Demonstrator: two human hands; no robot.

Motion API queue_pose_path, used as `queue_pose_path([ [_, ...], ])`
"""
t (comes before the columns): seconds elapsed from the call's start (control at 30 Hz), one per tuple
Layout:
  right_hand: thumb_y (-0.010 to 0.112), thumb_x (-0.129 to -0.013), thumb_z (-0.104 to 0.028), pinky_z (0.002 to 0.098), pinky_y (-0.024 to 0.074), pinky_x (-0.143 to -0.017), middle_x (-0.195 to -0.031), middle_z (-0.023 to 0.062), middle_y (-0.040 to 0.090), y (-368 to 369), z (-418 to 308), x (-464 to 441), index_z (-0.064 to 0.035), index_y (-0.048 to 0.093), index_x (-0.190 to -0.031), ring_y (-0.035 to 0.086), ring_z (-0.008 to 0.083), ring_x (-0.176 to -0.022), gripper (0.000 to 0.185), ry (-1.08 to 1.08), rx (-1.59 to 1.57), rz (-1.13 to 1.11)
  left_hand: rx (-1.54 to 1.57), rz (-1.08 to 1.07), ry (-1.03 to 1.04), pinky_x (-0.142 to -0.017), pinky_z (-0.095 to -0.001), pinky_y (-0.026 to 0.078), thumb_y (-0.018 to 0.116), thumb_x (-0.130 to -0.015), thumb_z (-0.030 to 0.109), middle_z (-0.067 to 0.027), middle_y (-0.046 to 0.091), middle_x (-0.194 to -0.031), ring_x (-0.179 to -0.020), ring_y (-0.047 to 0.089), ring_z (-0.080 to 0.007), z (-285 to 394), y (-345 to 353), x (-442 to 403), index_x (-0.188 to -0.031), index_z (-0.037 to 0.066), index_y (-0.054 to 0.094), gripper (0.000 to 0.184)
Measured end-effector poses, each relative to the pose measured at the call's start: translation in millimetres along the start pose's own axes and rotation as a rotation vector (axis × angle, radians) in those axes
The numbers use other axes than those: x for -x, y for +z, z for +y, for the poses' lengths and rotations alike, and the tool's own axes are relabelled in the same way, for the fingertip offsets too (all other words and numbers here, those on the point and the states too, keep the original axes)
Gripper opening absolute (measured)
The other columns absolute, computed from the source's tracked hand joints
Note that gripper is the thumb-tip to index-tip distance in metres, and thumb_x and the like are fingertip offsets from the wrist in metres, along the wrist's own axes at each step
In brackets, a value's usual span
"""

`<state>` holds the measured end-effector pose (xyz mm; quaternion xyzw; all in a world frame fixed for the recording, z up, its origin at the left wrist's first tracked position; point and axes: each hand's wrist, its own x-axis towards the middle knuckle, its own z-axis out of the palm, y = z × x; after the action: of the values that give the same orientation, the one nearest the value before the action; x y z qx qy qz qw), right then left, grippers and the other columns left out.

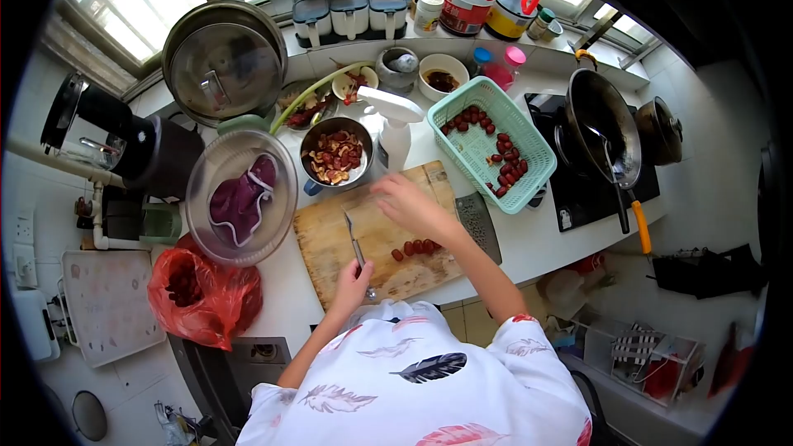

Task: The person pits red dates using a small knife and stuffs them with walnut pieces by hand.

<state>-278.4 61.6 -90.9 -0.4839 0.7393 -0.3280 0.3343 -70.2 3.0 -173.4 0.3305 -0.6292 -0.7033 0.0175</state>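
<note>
My left hand [353, 282] is closed around the dark handle of a small knife [350, 227], whose narrow metal blade points away from me over the wooden cutting board [326, 235]. My right hand [405, 205] hovers above the far part of the board, near a metal mug [312, 167]; its fingers are blurred, and I cannot make out anything in them. Cut red date pieces [337, 154] fill much of the mug. A short row of whole red dates [417, 247] lies on the board below my right forearm.
A green basket [541, 173] with more red dates stands right of the board, beside a stove with a wok [603, 120]. A white spray bottle [395, 136] stands behind the mug. Leftward are a clear basin [285, 198] holding purple cloth and a red plastic bag [227, 310].
</note>
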Motion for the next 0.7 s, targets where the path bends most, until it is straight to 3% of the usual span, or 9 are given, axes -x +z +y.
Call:
queue_pose_path([
  [0.07,0.055,-0.077,-0.010,0.0401,0.0314,-0.097,-0.125,0.0207,0.037,-11.4,2.9,40.2,0.0035,0.037,-0.121,0.035,0.0360,-0.117,0.049,0.233,0.142,0.253,-0.039,-0.013,-0.007,-0.052,-0.0202,0.031,0.049,-0.089,0.022,0.0049,0.043,-0.065,-0.058,0.037,-0.0041,-1.5,2.7,-1.0,-0.076,0.006,0.049,0.021],
  [0.1,0.055,-0.077,-0.010,0.0401,0.0314,-0.097,-0.125,0.0207,0.037,-12.4,15.3,52.8,0.0035,0.037,-0.121,0.035,0.0360,-0.117,0.049,0.248,0.140,0.267,-0.045,-0.032,-0.007,-0.052,-0.0202,0.031,0.049,-0.089,0.022,0.0049,0.043,-0.065,-0.058,0.037,-0.0041,-0.3,4.8,-2.0,-0.076,0.006,0.049,0.021],
  [0.17,0.054,-0.075,-0.004,0.0410,0.0301,-0.098,-0.123,0.0188,0.037,-0.9,52.6,70.9,0.0049,0.037,-0.121,0.037,0.0322,-0.114,0.050,0.391,0.869,0.846,-0.043,-0.061,-0.050,-0.051,-0.0203,0.031,0.049,-0.089,0.022,0.0050,0.043,-0.064,-0.058,0.037,-0.0043,2.4,9.6,-1.4,-0.076,0.005,0.050,0.021],
  [0.3,0.046,-0.077,0.001,0.0448,0.0243,-0.102,-0.125,0.0177,0.036,35.4,91.8,90.5,0.0063,0.030,-0.127,0.032,0.0315,-0.119,0.053,0.395,0.922,0.833,-0.072,-0.116,-0.033,-0.050,-0.0209,0.032,0.051,-0.088,0.023,0.0043,0.045,-0.064,-0.057,0.039,-0.0044,2.2,19.3,-6.4,-0.080,0.003,0.052,0.021],
  [0.6,0.046,-0.072,-0.001,0.0467,0.0180,-0.104,-0.133,0.0195,0.029,66.1,95.7,92.4,0.0063,0.028,-0.129,0.026,0.0329,-0.125,0.060,0.363,0.726,0.818,-0.172,-0.148,0.004,-0.052,-0.0228,0.035,0.052,-0.087,0.024,0.0017,0.046,-0.063,-0.058,0.042,-0.0072,4.9,29.7,-5.8,-0.079,0.001,0.054,0.024],
  [0.7,0.049,-0.070,0.000,0.0454,0.0175,-0.105,-0.134,0.0183,0.030,64.5,93.1,93.4,0.0054,0.029,-0.129,0.027,0.0313,-0.125,0.063,0.348,0.705,0.809,-0.166,-0.166,0.007,-0.052,-0.0197,0.033,0.051,-0.088,0.022,0.0043,0.046,-0.065,-0.058,0.040,-0.0041,4.9,29.5,-5.6,-0.078,0.005,0.051,0.020],
])
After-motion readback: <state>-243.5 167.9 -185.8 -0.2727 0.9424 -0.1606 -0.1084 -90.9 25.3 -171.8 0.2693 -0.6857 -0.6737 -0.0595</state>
